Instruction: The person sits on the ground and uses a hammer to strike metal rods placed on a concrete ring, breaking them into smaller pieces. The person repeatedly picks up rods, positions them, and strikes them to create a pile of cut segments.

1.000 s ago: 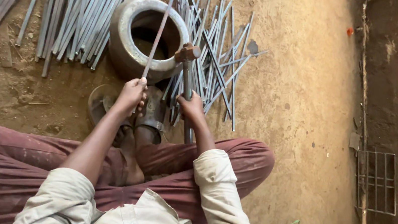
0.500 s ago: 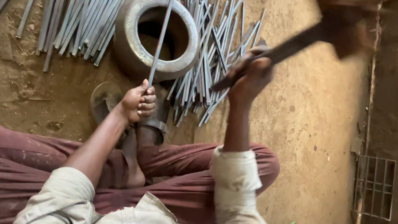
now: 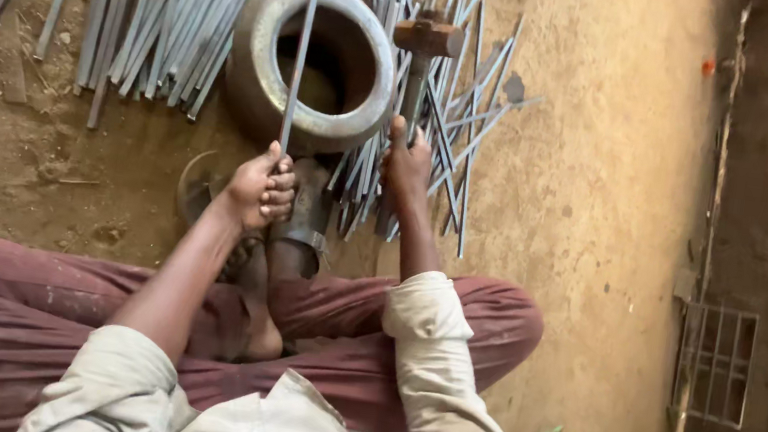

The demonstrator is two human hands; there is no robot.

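At the centre of the frame, seated figure, viewed from above: cream long-sleeved shirt (image 3: 280, 428) at the bottom edge, dusty maroon trousers (image 3: 22, 299) spread across the lower left and lower middle, legs folded on a bare earthen floor (image 3: 598, 223).

Left hand (image 3: 260, 189): just left of centre, fingers wrapped tight in a fist around a long thin grey metal rod (image 3: 301, 50). The rod runs nearly upright from the fist to the top edge, crossing in front of the vessel listed next.

Round grey metal pot with thick rim and dark open mouth (image 3: 257, 54): upper middle, lying on the floor, mouth toward the camera.

Right hand (image 3: 407, 162): just right of centre, fingers closed around the handle of a rusty brown hammer with a blocky head (image 3: 428, 38). The head sits above the hand, over the rod pile to the right of the pot.

Loose pile of short grey metal rods (image 3: 458, 127): right of the pot, criss-crossed, fanning toward the upper right.

Row of long grey metal rods (image 3: 137, 0): upper left, laid roughly parallel, reaching the pot's left side.

Dark cylindrical metal block (image 3: 305, 221): below the pot, between the two hands, by the bare foot (image 3: 259, 318).

Small barred metal grate (image 3: 715, 364): right side, set in the darker strip of ground.
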